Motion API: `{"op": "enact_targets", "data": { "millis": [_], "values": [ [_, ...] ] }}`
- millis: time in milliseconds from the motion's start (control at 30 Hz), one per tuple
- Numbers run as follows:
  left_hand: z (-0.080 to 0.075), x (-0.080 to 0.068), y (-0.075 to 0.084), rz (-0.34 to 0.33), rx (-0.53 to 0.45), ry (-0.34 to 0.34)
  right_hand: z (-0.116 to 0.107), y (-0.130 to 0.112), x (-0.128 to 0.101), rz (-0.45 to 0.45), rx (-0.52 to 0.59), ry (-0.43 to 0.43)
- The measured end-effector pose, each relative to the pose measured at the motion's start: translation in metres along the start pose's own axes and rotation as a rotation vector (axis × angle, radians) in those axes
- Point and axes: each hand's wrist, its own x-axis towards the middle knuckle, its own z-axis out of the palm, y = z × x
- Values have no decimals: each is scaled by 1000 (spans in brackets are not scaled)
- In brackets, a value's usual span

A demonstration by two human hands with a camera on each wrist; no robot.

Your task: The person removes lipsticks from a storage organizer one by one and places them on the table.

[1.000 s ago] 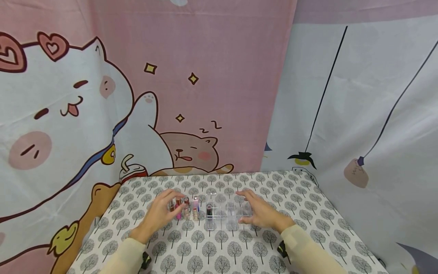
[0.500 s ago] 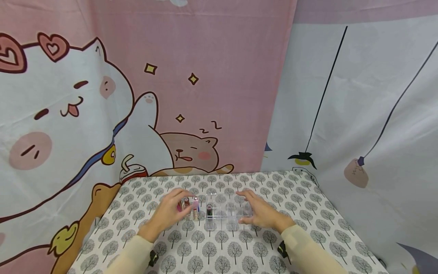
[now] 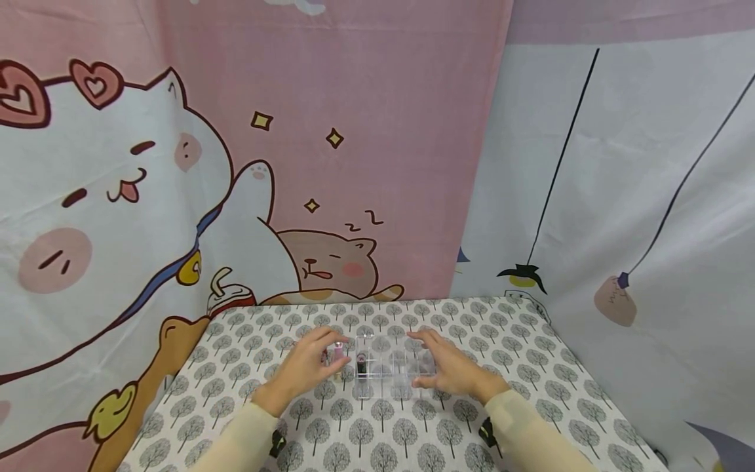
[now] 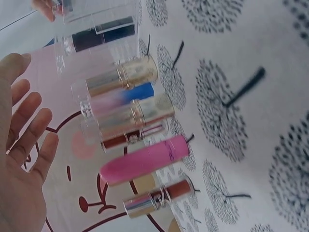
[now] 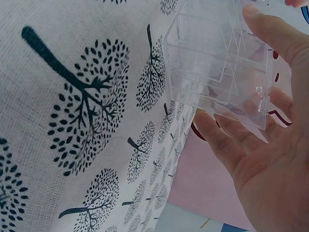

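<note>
Several lipstick tubes (image 4: pixel 130 116) stand in a tight group on the tree-print cloth, among them a pink tube (image 4: pixel 145 160) and gold-capped ones. My left hand (image 4: pixel 24 159) hovers beside them, fingers straight and spread, touching none. From the head camera the left hand (image 3: pixel 312 360) covers most of the tubes (image 3: pixel 338 352). Just right of them sits a clear divided organizer (image 3: pixel 392 367) with one dark tube (image 3: pixel 361 362) in its left cell. My right hand (image 3: pixel 445 367) holds the organizer's (image 5: pixel 217 63) right end, thumb (image 5: pixel 277 36) on the far side, fingers (image 5: pixel 217 140) on the near side.
The table (image 3: pixel 377 432) is draped in white cloth with grey tree prints. Cartoon cat curtains (image 3: pixel 177 196) hang close behind and a pale curtain (image 3: pixel 619 196) closes the right side. The table's edges drop off at left and right.
My left hand has slid right along the table toward the organizer and now hides most of the lipstick group. The right hand and organizer have stayed put.
</note>
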Motion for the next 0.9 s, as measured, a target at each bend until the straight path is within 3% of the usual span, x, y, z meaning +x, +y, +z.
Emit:
{"op": "enact_targets", "data": {
  "millis": [333, 567, 733, 900],
  "values": [
    [11, 11, 13, -31, -17, -69, 1, -1, 0, 8, 16, -2],
    [19, 16, 17, -16, 64, -95, 2, 1, -1, 7, 15, 1],
    [23, 19, 18, -49, 81, -148, 1, 0, -1, 2, 6, -3],
    [24, 23, 19, -27, 99, -160, -1, 0, -1, 2, 6, -4]
  ]
}}
